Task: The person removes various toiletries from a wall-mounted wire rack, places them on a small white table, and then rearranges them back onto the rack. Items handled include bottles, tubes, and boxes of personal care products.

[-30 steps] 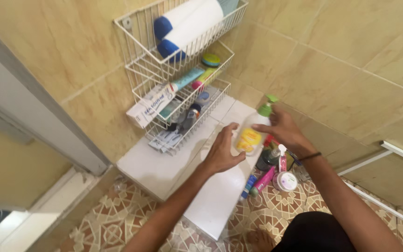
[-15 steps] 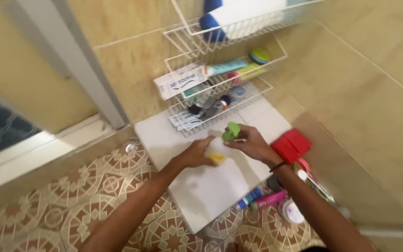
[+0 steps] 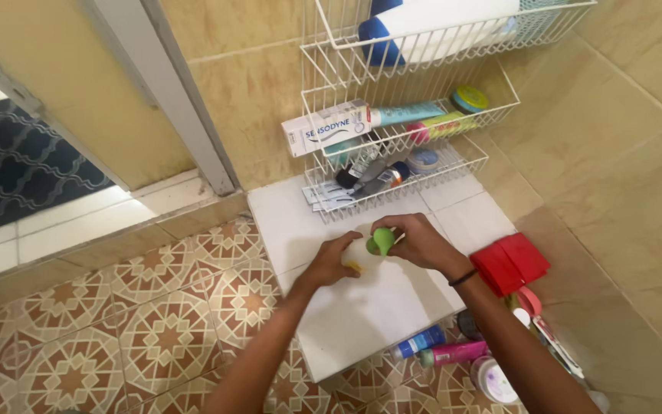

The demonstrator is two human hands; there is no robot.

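The pump bottle (image 3: pixel 363 253) has come down from where it was held up near the corner wall a second ago; it now sits low over the white tiled ledge (image 3: pixel 362 314), just in front of the wire rack (image 3: pixel 392 146), and seems to rest on the ledge, though its base is hidden. The left hand (image 3: pixel 331 262) is wrapped around the pale body of the bottle; the right hand (image 3: pixel 421 241) is closed on the green pump top (image 3: pixel 381 239), fingers curled over it. The view has swung too, so the doorway and patterned floor (image 3: pixel 155 322) now show at the left; a red box (image 3: pixel 511 263) stands to the right of the ledge, and a few bottles (image 3: pixel 442 349) lie on the floor below it. With both hands clamped on body and top, the work looks to have moved from carrying to handling the pump itself.
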